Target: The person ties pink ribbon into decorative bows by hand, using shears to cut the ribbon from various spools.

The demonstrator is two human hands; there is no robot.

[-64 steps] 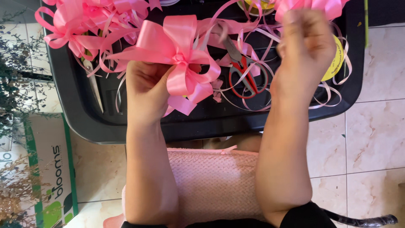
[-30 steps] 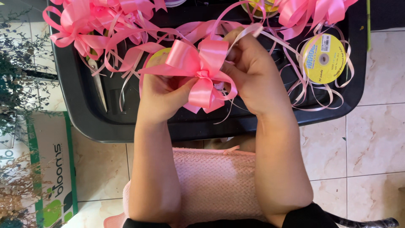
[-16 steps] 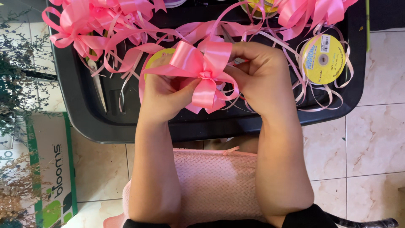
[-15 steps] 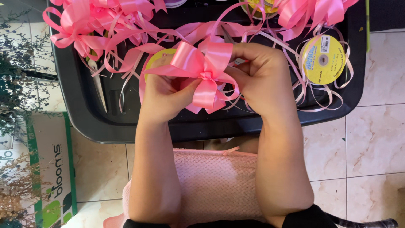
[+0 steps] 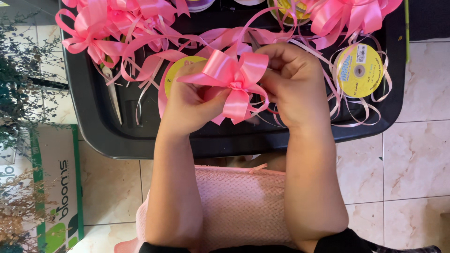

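A pink ribbon bow (image 5: 233, 78) with several loops sits between both hands, above a black plastic tray (image 5: 225, 137). My left hand (image 5: 190, 103) grips the bow from the left, thumb under its loops. My right hand (image 5: 293, 86) pinches the bow's right side near its knotted centre. Thin pink ribbon tails trail from the bow across the tray.
Finished pink bows (image 5: 105, 21) lie at the tray's far left and at the top right (image 5: 349, 14). A yellow ribbon spool (image 5: 358, 70) sits at the right, another (image 5: 180, 70) behind my left hand. Scissors (image 5: 112, 91) lie at left. A pink cloth (image 5: 236, 201) covers my lap. Dried flowers (image 5: 18, 93) and a cardboard box (image 5: 58, 187) stand left on tiled floor.
My right hand came down from the raised position to the bow, and both hands now work the bow close together. The bow has shifted slightly right and been fluffed.
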